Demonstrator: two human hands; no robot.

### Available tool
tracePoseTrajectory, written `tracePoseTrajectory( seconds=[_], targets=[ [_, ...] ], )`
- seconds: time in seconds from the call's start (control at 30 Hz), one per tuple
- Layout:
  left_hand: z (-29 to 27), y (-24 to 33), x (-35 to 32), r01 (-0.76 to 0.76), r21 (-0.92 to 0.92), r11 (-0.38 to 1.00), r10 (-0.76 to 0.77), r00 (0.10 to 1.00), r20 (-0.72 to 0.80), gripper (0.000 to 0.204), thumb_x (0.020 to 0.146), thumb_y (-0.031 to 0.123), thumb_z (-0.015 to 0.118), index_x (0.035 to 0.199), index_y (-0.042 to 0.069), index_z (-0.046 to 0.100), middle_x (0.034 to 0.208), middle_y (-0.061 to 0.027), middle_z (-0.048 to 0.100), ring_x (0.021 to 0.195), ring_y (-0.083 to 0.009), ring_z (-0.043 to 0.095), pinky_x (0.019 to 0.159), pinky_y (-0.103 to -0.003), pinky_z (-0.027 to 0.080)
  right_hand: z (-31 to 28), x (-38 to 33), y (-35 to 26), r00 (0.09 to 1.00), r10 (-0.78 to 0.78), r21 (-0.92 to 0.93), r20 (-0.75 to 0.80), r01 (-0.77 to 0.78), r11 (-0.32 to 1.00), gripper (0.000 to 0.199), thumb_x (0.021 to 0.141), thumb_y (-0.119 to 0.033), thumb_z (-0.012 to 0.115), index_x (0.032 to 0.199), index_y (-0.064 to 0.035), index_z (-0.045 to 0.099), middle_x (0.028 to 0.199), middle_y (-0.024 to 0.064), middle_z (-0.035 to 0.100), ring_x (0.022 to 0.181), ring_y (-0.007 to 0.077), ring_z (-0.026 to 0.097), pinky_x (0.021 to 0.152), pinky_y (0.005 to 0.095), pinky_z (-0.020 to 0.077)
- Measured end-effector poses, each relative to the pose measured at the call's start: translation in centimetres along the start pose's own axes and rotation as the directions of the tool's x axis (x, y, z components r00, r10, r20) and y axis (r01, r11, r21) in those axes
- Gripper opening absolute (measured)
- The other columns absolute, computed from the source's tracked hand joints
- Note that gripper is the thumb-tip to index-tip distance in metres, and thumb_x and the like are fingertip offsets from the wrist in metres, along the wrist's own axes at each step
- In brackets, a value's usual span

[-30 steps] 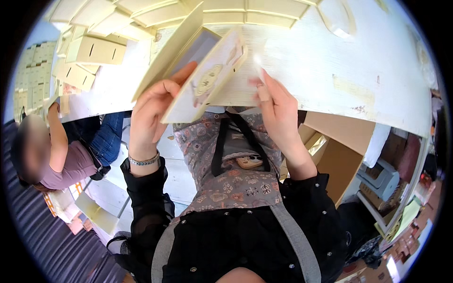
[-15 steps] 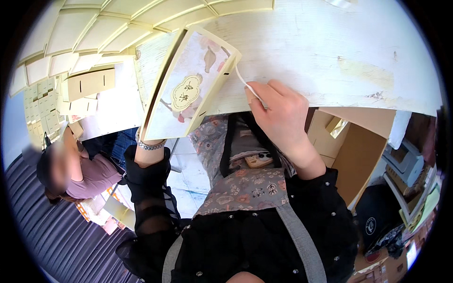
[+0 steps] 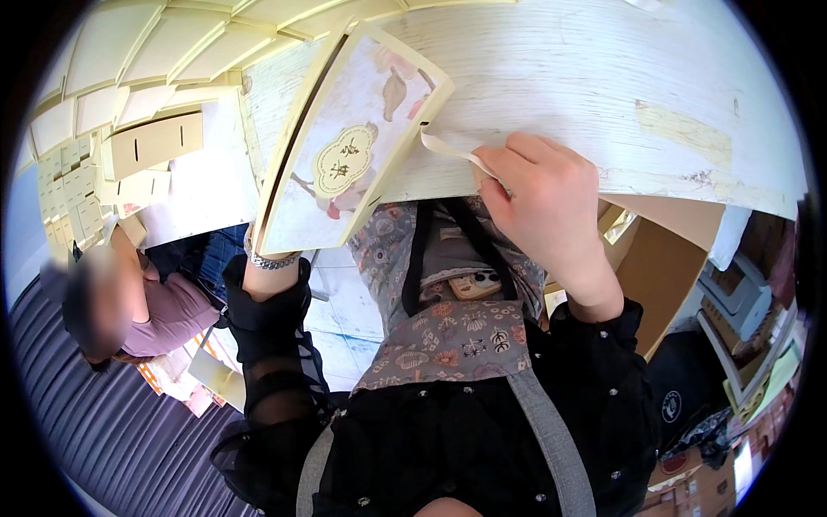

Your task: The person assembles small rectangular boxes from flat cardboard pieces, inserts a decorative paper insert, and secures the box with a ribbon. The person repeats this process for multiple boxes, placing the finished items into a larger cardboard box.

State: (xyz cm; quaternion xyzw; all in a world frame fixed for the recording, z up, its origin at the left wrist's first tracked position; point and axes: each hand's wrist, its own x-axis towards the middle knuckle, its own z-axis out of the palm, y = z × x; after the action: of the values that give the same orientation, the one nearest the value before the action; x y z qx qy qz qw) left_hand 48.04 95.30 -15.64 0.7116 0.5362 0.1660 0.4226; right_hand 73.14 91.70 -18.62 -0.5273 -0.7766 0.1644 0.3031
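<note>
**Pinching a ribbon (image 3: 448, 150) with the right hand (image 3: 544, 194), beside the slotted side of a box (image 3: 366, 129)**

Showing the box tilted, left of the middle of the desk (image 3: 551, 77), across its near edge, with the upper end over the desk and the lower end past that edge. Reaching to this lower end with the left wrist (image 3: 269, 283), with a bracelet (image 3: 277, 263) around it. With the left hand hidden behind the box, not possible to tell how its grip is set.

On the right, with thumb and fingers pressed together on the ribbon, just over the near edge. From there, going in a slight curve to the upper slot of the box's right side. Printed on its face with flowers, around a pale label (image 3: 342, 164); open along the left side by a dark, narrow gap.

Toward the far left corner, set out in rows with pale trays (image 3: 142, 52). Nearer, along the left edge, stacked with other slotted boxes (image 3: 157, 146). Below the near edge, at right, standing with a brown carton (image 3: 676, 267).
</note>
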Motion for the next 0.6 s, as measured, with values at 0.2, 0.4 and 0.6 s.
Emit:
tracePoseTrajectory(
  seconds=[0.2, 0.4, 0.6],
  targets=[
    [-0.3, 0.6, -0.7, 0.025, 0.010, 1.000, -0.025, 0.999, -0.020, 0.052, 0.078, 0.010, 0.067, 0.126, 0.000, 0.050, 0.130, -0.0195, 0.053, 0.117, -0.0269, 0.055, 0.093, -0.034, 0.046, -0.2, 0.3, 0.3, 0.998, 0.064, 0.034, 0.003, -0.064, 0.997, 0.006, 0.069, -0.011, 0.067, 0.066, -0.0093, 0.062, 0.061, 0.0041, 0.052, 0.056, 0.0236, 0.057, 0.047, 0.0346, 0.0443],
    [-0.3, 0.9, -0.8, 0.031, 0.018, 0.999, -0.031, 0.999, -0.010, 0.054, 0.078, 0.010, 0.067, 0.127, 0.000, 0.049, 0.130, -0.0197, 0.053, 0.117, -0.0273, 0.055, 0.093, -0.034, 0.046, -0.4, 0.7, 0.8, 0.993, 0.115, 0.059, 0.027, -0.117, 0.991, 0.008, 0.071, -0.012, 0.066, 0.065, -0.0069, 0.062, 0.063, 0.0059, 0.057, 0.057, 0.0275, 0.059, 0.050, 0.0365, 0.0461],
    [-0.1, 0.7, -0.6, 0.038, 0.008, 0.999, -0.038, 0.999, -0.001, 0.055, 0.077, 0.010, 0.068, 0.128, 0.000, 0.049, 0.130, -0.0199, 0.053, 0.117, -0.0277, 0.055, 0.093, -0.034, 0.046, -0.1, 0.7, 0.6, 0.992, 0.122, 0.113, 0.034, -0.125, 0.986, 0.011, 0.072, -0.013, 0.065, 0.064, -0.0065, 0.062, 0.062, 0.0061, 0.058, 0.057, 0.0277, 0.059, 0.050, 0.0377, 0.0462]
  ],
)
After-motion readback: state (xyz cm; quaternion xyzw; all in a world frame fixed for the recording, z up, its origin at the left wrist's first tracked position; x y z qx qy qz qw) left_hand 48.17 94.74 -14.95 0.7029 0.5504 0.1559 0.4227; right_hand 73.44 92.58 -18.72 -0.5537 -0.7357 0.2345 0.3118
